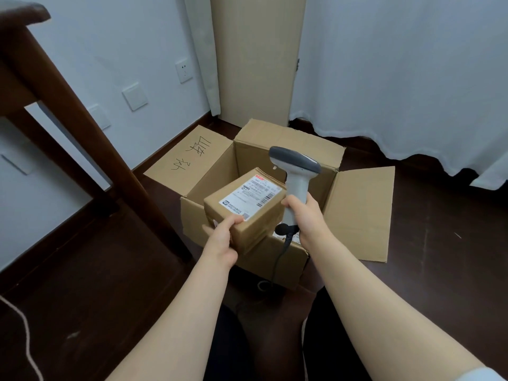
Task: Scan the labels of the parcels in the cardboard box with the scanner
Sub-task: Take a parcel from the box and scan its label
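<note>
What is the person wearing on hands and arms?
No gloves: left hand and right hand are bare, no ring, watch or band showing. The left arm is bare to the frame edge; the right arm is bare up to a pale sleeve edge at the bottom corner.

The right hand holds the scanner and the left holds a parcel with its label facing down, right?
No. The head view shows the label facing up, on top of the parcel. The right hand does hold the scanner, the left hand the parcel.
</note>
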